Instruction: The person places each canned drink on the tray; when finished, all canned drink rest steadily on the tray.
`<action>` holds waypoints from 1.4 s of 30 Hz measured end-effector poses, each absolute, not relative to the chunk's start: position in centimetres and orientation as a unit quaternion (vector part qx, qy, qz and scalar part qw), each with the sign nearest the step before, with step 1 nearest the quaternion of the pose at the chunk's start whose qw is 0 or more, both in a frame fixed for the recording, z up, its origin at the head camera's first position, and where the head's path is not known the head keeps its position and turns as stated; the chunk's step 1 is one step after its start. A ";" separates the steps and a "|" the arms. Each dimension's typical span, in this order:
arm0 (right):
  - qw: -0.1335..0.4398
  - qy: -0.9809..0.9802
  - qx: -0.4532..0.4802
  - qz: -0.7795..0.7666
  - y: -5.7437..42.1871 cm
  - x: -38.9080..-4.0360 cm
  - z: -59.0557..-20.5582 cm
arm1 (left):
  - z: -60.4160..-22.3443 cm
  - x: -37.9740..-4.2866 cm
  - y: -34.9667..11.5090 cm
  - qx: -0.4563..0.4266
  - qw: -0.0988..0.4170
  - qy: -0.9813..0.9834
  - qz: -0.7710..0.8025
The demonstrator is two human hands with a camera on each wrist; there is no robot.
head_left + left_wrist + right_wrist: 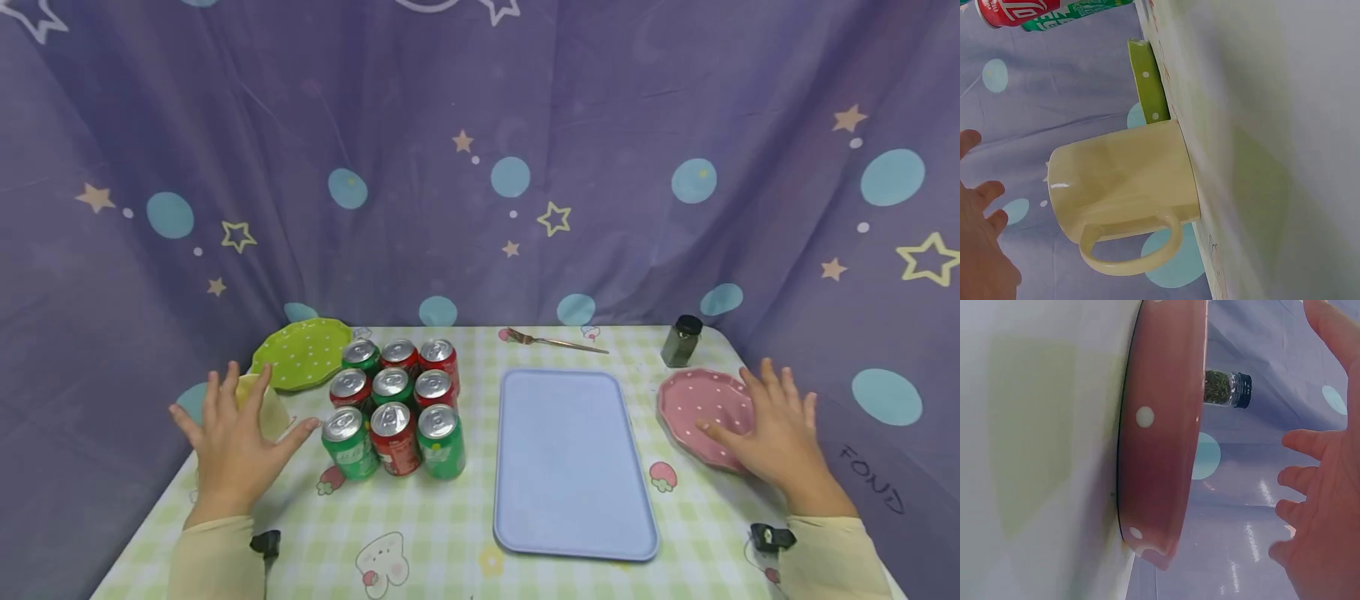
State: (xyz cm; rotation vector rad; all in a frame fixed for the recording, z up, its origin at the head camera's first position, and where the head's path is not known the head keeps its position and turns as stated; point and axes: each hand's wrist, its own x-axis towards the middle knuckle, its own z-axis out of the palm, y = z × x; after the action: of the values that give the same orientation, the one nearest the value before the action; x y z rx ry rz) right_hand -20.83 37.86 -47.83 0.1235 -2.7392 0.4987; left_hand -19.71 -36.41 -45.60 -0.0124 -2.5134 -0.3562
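My left hand point(238, 450), fingers spread, hovers at the left over a pale yellow mug point(1122, 181), which it partly hides in the head view. To the right of that hand, green and red soda cans point(395, 437) stand in rows. On the other side, my right hand point(783, 442) is held with spread fingers above the right part of a pink polka-dot plate point(697, 404); the right wrist view shows a gap between hand and plate point(1160, 425). Neither hand holds anything. A light blue tray point(573, 467) lies between the hands.
Behind the mug is a green polka-dot plate point(303, 354). A copper-coloured fork point(558, 342) lies at the back edge, and a black-capped jar point(681, 343) of green flakes stands behind the pink plate. A purple curtain point(480, 100) surrounds the checked tablecloth point(442, 533).
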 end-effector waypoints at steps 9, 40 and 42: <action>0.137 -0.956 0.055 0.254 36.9 -20.8 -47.4 | -45.5 -19.4 -36.4 -0.022 0.292 -0.934 -0.204; -0.164 -0.830 0.277 0.456 31.0 -17.9 -49.4 | -47.5 -17.7 -34.0 -0.112 0.204 -0.882 -0.409; -0.174 -0.828 0.284 0.450 31.0 -17.8 -49.4 | -47.5 -17.7 -34.0 -0.120 0.197 -0.882 -0.411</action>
State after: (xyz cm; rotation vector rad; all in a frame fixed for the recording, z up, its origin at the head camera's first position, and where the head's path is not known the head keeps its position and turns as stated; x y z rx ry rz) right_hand -17.84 31.00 -49.36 1.0079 -2.9371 1.5960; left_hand -17.74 -33.99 -47.51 -0.3348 -2.4702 -1.1501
